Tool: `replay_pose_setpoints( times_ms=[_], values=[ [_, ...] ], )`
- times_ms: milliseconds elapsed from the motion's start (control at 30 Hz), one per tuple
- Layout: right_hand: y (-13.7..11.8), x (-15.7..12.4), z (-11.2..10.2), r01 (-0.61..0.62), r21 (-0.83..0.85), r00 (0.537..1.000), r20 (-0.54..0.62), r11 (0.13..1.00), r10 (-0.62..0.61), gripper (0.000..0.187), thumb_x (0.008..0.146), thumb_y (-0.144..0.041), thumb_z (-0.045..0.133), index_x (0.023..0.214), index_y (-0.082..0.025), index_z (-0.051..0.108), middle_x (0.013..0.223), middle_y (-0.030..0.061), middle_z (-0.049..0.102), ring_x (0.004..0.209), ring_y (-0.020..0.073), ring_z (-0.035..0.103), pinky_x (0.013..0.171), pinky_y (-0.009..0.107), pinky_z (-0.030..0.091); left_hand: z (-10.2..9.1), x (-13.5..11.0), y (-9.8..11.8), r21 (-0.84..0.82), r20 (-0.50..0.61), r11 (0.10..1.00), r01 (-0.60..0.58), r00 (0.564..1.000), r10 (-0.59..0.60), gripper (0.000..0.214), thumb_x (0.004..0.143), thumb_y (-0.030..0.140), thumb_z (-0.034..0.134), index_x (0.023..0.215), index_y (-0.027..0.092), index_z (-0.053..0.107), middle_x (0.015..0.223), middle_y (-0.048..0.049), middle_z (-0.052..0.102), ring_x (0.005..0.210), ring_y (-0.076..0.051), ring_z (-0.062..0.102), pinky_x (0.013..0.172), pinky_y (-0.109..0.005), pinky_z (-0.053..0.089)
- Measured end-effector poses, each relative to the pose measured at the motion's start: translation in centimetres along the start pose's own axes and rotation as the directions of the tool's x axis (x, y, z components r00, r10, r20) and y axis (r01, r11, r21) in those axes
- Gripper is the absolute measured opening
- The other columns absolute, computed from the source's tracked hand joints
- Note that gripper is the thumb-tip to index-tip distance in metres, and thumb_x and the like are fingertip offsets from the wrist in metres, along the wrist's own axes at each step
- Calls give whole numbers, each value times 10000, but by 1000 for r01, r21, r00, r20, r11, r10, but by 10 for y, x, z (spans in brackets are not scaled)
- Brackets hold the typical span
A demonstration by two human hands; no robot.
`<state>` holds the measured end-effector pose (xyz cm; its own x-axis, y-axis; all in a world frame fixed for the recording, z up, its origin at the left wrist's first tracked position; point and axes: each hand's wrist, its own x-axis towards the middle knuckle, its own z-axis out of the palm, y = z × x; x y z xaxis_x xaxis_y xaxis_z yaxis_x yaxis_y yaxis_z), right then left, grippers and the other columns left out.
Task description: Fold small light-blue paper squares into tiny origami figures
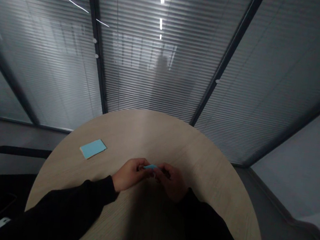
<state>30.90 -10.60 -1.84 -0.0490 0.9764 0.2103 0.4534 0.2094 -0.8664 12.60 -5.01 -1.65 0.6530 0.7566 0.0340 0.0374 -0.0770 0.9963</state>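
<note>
The left hand (130,174) and right hand (171,182) are pinching a small blue strip (150,166) between their fingers. A blue pad (93,148) is lying near the left edge of the round tabletop (158,135).

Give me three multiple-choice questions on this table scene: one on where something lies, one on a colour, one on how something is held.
1. Where does the blue pad lie on the round wood-grain table?
A) Left of the hands
B) Right of the hands
C) Under a sleeve

2. What colour are the sleeves?
A) White
B) Black
C) Red

3. How is the small blue strip held?
A) Flat on the table
B) Pinned under the pad
C) Between the left hand and right hand

Answers:
1 A, it sits out to the left of both hands.
2 B, both arms show dark black cloth.
3 C, it shows between the fingers, above the table.
</note>
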Motion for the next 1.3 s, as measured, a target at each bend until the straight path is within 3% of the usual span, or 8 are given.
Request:
replay_pose_setpoints(
  times_ms=[200, 367, 567, 733, 867, 1067, 1200, 1300],
  values=[
    [-2, 0, 0, 3, 4, 1000, 24, 1000, -3, 378, 894, -501, 545, 759, -165, 652, 594, -10, 572, 537, 115, 511, 498, 215, 373, 2, -1, -2, 4, 11, 1000, -5, 1000, 4, 336, 808, 469, 671, 827, 137, 622, 772, -82, 701, 698, -170, 633, 624, -264, 438],
    [2, 0, 1, 15, 36, 1000, 14, 999, -16, 307, 879, -472, 578, 856, -172, 641, 661, 10, 642, 591, 135, 583, 534, 226, 434, 2, 0, -4, 16, -32, 1000, 11, 999, -10, 290, 807, 417, 692, 828, 134, 633, 768, -75, 700, 687, -162, 629, 614, -260, 441],
    [4, 1, -1, 62, -20, 990, -128, 998, -64, 157, 825, -349, 627, 875, -200, 624, 682, 16, 680, 606, 161, 638, 545, 251, 494, -2, 2, -2, -218, -25, 976, -22, 1000, 17, 493, 757, 397, 764, 1131, 149, 561, 832, -52, 689, 675, -135, 620, 634, -259, 457],
    [4, 1, -3, 223, -222, 945, -191, 949, -266, 106, 803, -199, 581, 894, -218, 633, 846, 48, 701, 731, 181, 661, 661, 299, 543, -5, 4, -5, -378, -42, 925, 45, 997, -65, 412, 790, 431, 728, 1031, 115, 618, 821, -59, 684, 705, -139, 634, 699, -284, 499],
    [3, 2, -4, 322, -256, 916, -158, 911, -368, 184, 788, -137, 529, 923, -224, 619, 897, 58, 680, 793, 182, 648, 693, 299, 550, -3, 3, -6, -380, -70, 925, -1, 997, -28, 370, 744, 344, 781, 987, 114, 623, 783, -39, 674, 702, -135, 633, 708, -283, 498],
    [4, 3, -4, 380, -204, 903, -131, 902, -409, 169, 857, -230, 517, 964, -205, 645, 978, 87, 656, 817, 187, 635, 668, 298, 551, -3, 3, -6, -359, -151, 932, -46, 988, -10, 347, 728, 326, 783, 960, 127, 620, 774, -28, 677, 713, -133, 638, 722, -280, 496],
    [5, 4, 0, 318, -252, 918, -159, 914, -363, 148, 896, -245, 528, 911, -211, 671, 958, 83, 659, 760, 168, 634, 655, 286, 551, -3, 4, -8, -396, -138, 918, -24, 990, -33, 330, 729, 332, 789, 926, 122, 628, 778, -36, 689, 727, -133, 647, 744, -282, 507],
    [4, 5, 2, 342, -246, 913, -141, 907, -383, 151, 886, -222, 544, 941, -217, 684, 975, 83, 659, 784, 173, 638, 663, 288, 558, -2, 3, -7, -461, -126, 887, -11, 991, -53, 342, 735, 342, 793, 937, 117, 635, 786, -39, 694, 725, -127, 651, 754, -276, 517]
  ],
)
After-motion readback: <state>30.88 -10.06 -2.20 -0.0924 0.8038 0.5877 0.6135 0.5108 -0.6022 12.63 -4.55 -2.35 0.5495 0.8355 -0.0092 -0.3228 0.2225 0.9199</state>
